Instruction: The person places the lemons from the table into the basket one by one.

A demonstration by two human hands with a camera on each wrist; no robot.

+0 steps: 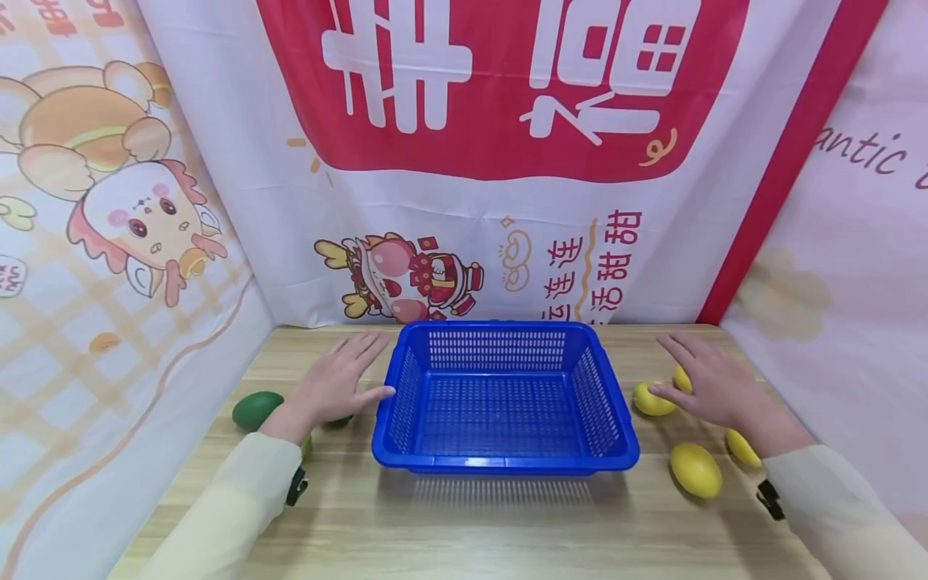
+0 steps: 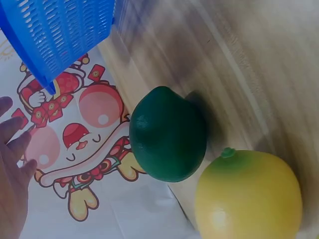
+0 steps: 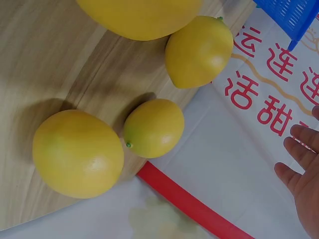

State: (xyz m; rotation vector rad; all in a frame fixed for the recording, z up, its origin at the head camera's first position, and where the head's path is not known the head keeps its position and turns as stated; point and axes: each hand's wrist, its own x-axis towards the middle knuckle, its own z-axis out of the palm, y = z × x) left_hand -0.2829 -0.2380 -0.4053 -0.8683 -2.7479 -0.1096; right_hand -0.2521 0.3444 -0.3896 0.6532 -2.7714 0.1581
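A blue plastic basket with mesh sides stands on the table, with nothing inside. My left hand is spread beside its left rim, thumb tip overlapping the rim in the head view; contact cannot be told. Under that hand lie a dark green lemon-shaped fruit, another green one mostly hidden, and a yellow fruit with a green top. To the basket's right, my right hand hovers with straight fingers, holding nothing. Several yellow lemons lie around and below it, also seen as lemons in the right wrist view.
The wooden table is bounded by printed cloths: a back cloth with red lettering, a left cloth and a right cloth. The basket's far rim is close to the back cloth.
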